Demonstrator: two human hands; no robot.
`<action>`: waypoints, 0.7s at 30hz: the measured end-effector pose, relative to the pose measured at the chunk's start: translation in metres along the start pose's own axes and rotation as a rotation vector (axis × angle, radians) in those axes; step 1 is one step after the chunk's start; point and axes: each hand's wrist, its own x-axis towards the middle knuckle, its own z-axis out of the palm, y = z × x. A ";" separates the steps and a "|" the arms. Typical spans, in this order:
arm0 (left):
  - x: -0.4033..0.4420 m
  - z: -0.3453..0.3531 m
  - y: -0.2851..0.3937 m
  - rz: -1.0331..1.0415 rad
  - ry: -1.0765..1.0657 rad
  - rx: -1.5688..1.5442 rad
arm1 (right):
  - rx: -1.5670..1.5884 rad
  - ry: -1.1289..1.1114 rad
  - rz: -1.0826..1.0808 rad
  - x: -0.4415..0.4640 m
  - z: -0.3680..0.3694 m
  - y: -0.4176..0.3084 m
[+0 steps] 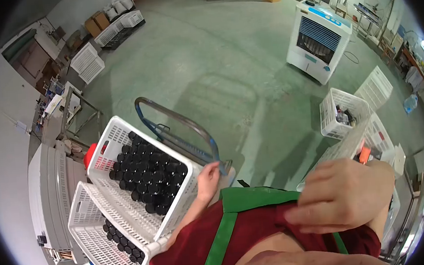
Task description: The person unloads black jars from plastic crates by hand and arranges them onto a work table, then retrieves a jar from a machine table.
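Observation:
My left hand (208, 181) is closed at the near end of the hand truck's bent metal handle (176, 116), beside the wall of a white plastic crate. That crate (115, 140) is tilted and holds many black-capped bottles (148, 175). Below it, a second white crate (87, 227) holds more black-capped bottles (123, 241). Close to the camera, my right hand (334, 195) is raised before my chest with its fingers curled. Its palm is hidden, so whatever may be in it does not show. A green apron (257, 197) covers my dark red shirt.
A white air cooler (317, 42) stands ahead to the right. Another white crate (340, 112) with small items lies at right, near an orange object (364, 154). At left are a workbench (63, 107) and an upright white crate (87, 62). Cardboard boxes (98, 24) stand farther back.

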 end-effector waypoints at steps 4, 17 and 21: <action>0.133 0.080 0.079 0.299 -0.212 -0.127 | -0.262 0.327 0.081 0.036 -0.035 0.070; 0.417 0.151 0.093 0.170 -0.076 0.168 | -0.016 0.214 -0.351 0.097 -0.164 0.404; 0.441 0.095 0.040 -0.081 0.166 0.202 | 0.160 0.112 -0.615 0.159 -0.178 0.489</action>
